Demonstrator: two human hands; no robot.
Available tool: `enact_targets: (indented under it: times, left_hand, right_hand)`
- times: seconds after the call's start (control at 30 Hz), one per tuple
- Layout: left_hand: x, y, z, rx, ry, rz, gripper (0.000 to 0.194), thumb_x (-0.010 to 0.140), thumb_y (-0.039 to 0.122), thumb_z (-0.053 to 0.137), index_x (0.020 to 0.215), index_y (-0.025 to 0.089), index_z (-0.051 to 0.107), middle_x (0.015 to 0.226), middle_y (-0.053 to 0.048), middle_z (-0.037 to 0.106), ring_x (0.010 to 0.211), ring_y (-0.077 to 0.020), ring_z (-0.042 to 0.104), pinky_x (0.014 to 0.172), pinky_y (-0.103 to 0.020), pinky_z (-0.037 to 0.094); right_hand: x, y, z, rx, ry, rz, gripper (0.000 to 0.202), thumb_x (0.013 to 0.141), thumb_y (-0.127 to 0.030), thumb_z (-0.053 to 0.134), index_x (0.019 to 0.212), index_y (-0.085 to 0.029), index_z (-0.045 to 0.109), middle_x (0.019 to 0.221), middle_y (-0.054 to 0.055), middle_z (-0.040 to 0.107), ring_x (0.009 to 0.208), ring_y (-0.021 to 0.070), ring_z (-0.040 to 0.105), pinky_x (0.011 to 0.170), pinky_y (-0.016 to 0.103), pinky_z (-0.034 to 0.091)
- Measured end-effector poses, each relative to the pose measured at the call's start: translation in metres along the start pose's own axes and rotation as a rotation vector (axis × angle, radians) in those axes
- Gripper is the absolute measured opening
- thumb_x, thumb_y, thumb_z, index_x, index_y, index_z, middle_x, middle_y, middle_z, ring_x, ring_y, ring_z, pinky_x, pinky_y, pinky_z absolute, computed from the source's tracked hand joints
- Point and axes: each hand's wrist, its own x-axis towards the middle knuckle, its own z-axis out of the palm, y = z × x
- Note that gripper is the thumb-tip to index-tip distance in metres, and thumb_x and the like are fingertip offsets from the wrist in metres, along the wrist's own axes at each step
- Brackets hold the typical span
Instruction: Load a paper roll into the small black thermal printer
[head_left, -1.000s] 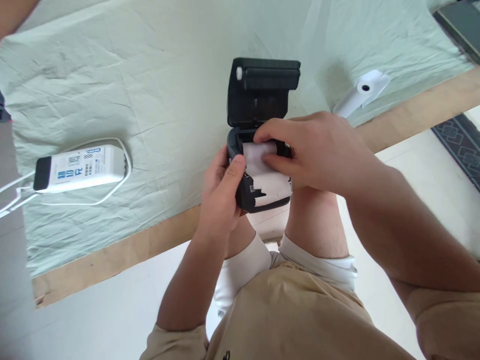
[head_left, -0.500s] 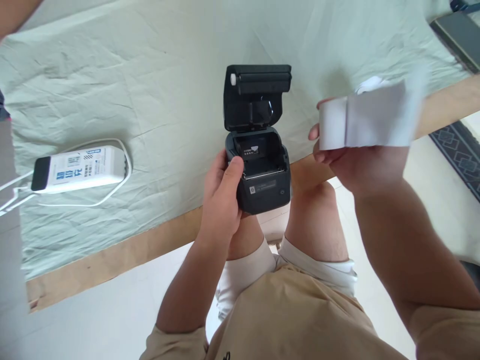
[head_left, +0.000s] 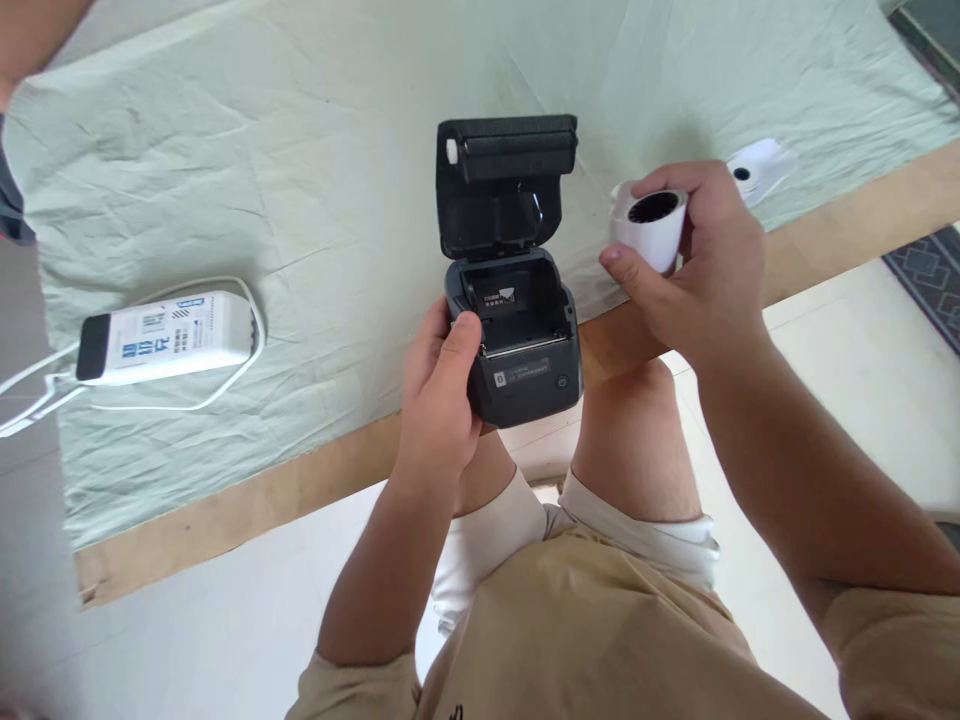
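My left hand point(head_left: 439, 385) grips the left side of a small black thermal printer point(head_left: 517, 340), thumb on its upper edge. Its lid point(head_left: 504, 180) stands open and the paper bay is empty. To the right of the printer, my right hand point(head_left: 694, 265) holds a white paper roll point(head_left: 651, 228) above the table edge, the roll's dark hollow core facing up.
A pale green cloth point(head_left: 300, 150) covers the wooden table point(head_left: 225, 515). On it lie a white power strip point(head_left: 169, 335) with its white cable at the left and a second white paper roll point(head_left: 754, 165) at the right. My knees are below the printer. A patterned rug point(head_left: 930, 285) lies at the far right.
My right hand lifted the paper roll out of the printer's bay, carried it to the right and turned it core-up. The loose paper tail is now wound in. My left hand kept its hold.
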Motion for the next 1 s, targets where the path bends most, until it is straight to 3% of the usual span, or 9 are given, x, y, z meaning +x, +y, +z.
enact_targets:
  times: [0.23,0.37,0.43,0.6,0.67,0.73,0.8,0.9,1.0]
  left_hand:
    - [0.001,0.000,0.001,0.015,0.022,0.003,0.023,0.101,0.046,0.070,0.107,0.023,0.075,0.109,-0.004,0.082,0.129,-0.0301,0.073,0.098,-0.038,0.066]
    - [0.001,0.001,0.001,0.026,0.031,0.008,0.022,0.101,0.045,0.070,0.106,0.024,0.075,0.109,-0.004,0.082,0.128,-0.0297,0.074,0.097,-0.037,0.067]
    - [0.000,0.001,0.001,0.024,0.031,0.008,0.022,0.101,0.045,0.071,0.105,0.024,0.075,0.109,-0.004,0.082,0.127,-0.0296,0.074,0.096,-0.037,0.067]
    - [-0.001,0.002,0.002,0.023,0.031,0.003,0.020,0.101,0.043,0.071,0.102,0.024,0.075,0.107,-0.004,0.082,0.127,-0.0292,0.074,0.097,-0.038,0.067]
    - [-0.002,0.002,0.002,0.016,0.038,0.011,0.019,0.101,0.043,0.071,0.102,0.024,0.075,0.106,-0.004,0.082,0.127,-0.0288,0.074,0.098,-0.037,0.067]
    - [-0.002,0.002,0.002,0.009,0.035,0.016,0.019,0.101,0.042,0.071,0.103,0.023,0.075,0.105,-0.004,0.081,0.128,-0.0287,0.073,0.099,-0.037,0.067]
    - [-0.002,0.002,0.002,-0.003,0.027,0.021,0.020,0.101,0.042,0.071,0.103,0.023,0.076,0.105,-0.004,0.081,0.129,-0.0288,0.073,0.099,-0.037,0.067]
    - [-0.002,0.002,0.002,-0.010,0.021,0.018,0.020,0.101,0.042,0.071,0.103,0.023,0.076,0.106,-0.004,0.081,0.130,-0.0292,0.073,0.098,-0.038,0.067]
    - [-0.002,0.003,0.002,0.001,0.020,-0.001,0.021,0.101,0.044,0.071,0.105,0.023,0.076,0.106,-0.004,0.081,0.128,-0.0295,0.074,0.097,-0.038,0.068]
  right_hand:
    - [-0.004,0.009,0.008,0.010,-0.102,0.078,0.029,0.090,-0.036,0.076,0.113,-0.033,0.058,0.101,0.001,0.073,0.086,0.0246,0.073,0.078,0.044,0.062]
    - [-0.004,0.015,0.013,0.144,-0.081,0.087,0.049,0.086,-0.035,0.075,0.129,-0.037,0.052,0.112,0.001,0.065,0.071,0.0164,0.068,0.065,0.037,0.061]
    - [-0.003,0.016,0.016,0.161,-0.081,0.060,0.059,0.085,-0.034,0.075,0.138,-0.039,0.049,0.115,0.002,0.062,0.081,0.0188,0.071,0.072,0.039,0.064]
    - [-0.003,0.010,0.016,0.031,-0.125,0.041,0.057,0.086,-0.026,0.073,0.138,-0.038,0.050,0.117,0.004,0.068,0.098,0.0273,0.075,0.093,0.053,0.065]
    - [-0.007,0.004,0.005,-0.040,-0.077,-0.031,0.059,0.084,-0.026,0.075,0.138,-0.039,0.053,0.125,0.005,0.070,0.117,0.0329,0.072,0.097,0.055,0.063]
    - [-0.009,0.001,-0.013,-0.108,0.075,-0.147,0.055,0.087,-0.029,0.074,0.139,-0.040,0.058,0.131,0.006,0.068,0.129,0.0363,0.066,0.098,0.056,0.061]
    - [-0.006,0.007,-0.035,-0.205,0.216,-0.231,0.045,0.095,-0.035,0.066,0.139,-0.043,0.061,0.125,0.005,0.067,0.126,0.0364,0.066,0.099,0.057,0.058]
    - [0.007,0.033,-0.062,-0.330,0.052,-0.130,0.046,0.100,-0.044,0.064,0.145,-0.049,0.056,0.135,0.003,0.062,0.139,0.0375,0.059,0.110,0.062,0.053]
    - [0.022,0.065,-0.073,-0.263,-0.119,-0.001,0.060,0.088,-0.048,0.082,0.142,-0.051,0.056,0.132,0.002,0.065,0.125,0.0339,0.068,0.102,0.056,0.057]
